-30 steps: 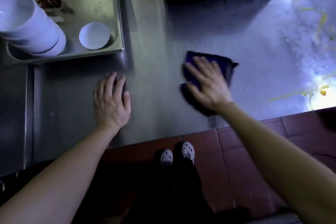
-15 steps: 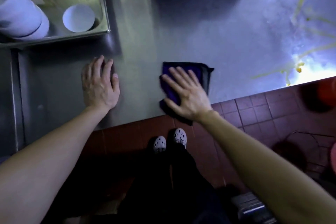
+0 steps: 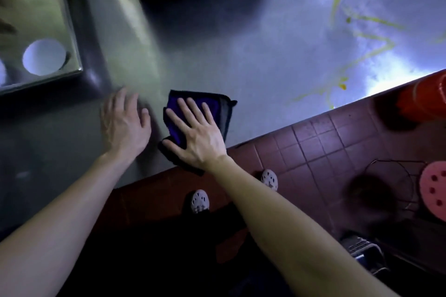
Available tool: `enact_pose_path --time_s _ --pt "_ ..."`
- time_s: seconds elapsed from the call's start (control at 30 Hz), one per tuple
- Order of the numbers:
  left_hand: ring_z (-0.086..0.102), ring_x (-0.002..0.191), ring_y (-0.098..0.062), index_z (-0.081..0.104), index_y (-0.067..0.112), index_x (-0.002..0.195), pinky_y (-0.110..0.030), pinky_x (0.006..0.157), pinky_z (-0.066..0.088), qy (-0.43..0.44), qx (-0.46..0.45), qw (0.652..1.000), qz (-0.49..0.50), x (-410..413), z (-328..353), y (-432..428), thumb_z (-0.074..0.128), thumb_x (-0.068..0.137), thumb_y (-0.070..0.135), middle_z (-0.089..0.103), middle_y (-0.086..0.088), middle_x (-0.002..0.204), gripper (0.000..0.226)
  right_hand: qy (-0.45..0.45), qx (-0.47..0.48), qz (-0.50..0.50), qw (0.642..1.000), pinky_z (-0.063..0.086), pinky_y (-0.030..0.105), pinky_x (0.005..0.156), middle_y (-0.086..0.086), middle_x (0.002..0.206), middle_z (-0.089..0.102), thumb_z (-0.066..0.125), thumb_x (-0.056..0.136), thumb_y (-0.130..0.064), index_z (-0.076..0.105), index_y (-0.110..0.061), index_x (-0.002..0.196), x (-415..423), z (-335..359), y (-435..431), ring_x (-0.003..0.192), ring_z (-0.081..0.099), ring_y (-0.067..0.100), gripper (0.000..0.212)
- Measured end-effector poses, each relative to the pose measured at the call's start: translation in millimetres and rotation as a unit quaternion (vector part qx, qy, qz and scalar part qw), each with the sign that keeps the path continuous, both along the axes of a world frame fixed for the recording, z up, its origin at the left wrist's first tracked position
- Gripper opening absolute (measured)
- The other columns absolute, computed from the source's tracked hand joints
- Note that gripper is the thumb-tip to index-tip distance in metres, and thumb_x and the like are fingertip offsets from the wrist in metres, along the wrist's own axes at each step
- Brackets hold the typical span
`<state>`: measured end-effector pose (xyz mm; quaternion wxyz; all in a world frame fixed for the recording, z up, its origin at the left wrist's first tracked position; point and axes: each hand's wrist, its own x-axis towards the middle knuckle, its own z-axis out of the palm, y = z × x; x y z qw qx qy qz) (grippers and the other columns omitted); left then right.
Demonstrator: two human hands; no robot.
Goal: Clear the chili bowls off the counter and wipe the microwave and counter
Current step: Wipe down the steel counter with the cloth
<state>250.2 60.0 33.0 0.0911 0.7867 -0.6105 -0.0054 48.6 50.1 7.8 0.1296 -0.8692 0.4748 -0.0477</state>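
Right hand: fingers spread flat, pressing the purple cloth onto the tabletop at its near edge.
Left hand: open, palm down on the tabletop, just beside the cloth.
Bowl: white, in the steel tray at the far-left corner.

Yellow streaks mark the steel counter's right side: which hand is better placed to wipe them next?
Right. The right hand presses flat on the folded purple cloth, nearer the yellow streaks; the left hand rests bare.
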Motion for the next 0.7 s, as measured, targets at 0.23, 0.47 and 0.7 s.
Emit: enact_pose_path --time_s 0.23,0.47,0.7 --pt "0.028 0.159 -0.035 0.04 0.016 0.161 -0.056 0.13 0.024 0.089 0.1 0.988 -0.075 -132.6 23.0 -61.1 0.072 0.094 0.057 0.033 -0.014 0.172 0.085 0.046 -0.023 -0.222 0.974 0.013 0.06 0.131 0.005 0.179 0.02 0.038 0.098 -0.083 0.029 -0.037 0.168 -269.6 -4.0 -127.2 0.166 0.014 0.027 0.085" --pt "-0.004 0.167 -0.035 -0.01 0.041 0.169 -0.056 0.133 0.015 0.035 0.296 0.954 -0.022 -175.0 40.6 -95.2 0.088 0.044 0.089 -0.009 -0.007 0.181 0.166 0.051 -0.004 -0.286 0.957 0.005 0.07 0.127 0.018 0.178 0.013 0.034 0.091 -0.089 0.024 -0.025 0.171 -253.7 -2.1 -157.4 0.166 0.006 0.038 0.102" --pt "-0.006 0.165 -0.046 -0.021 0.035 0.167 -0.062 0.128 0.029 -0.028 0.393 0.919 0.0 -212.6 26.9 -123.5 0.095 0.033 0.083 -0.02 -0.019 0.177 0.183 0.005 -0.005 0.028 1.0 0.009 0.064 0.129 0.003 0.179 0.019 0.044 0.095 -0.085 0.031 -0.038 0.168 -298.8 -5.4 -160.4 0.167 0.009 0.026 0.088"
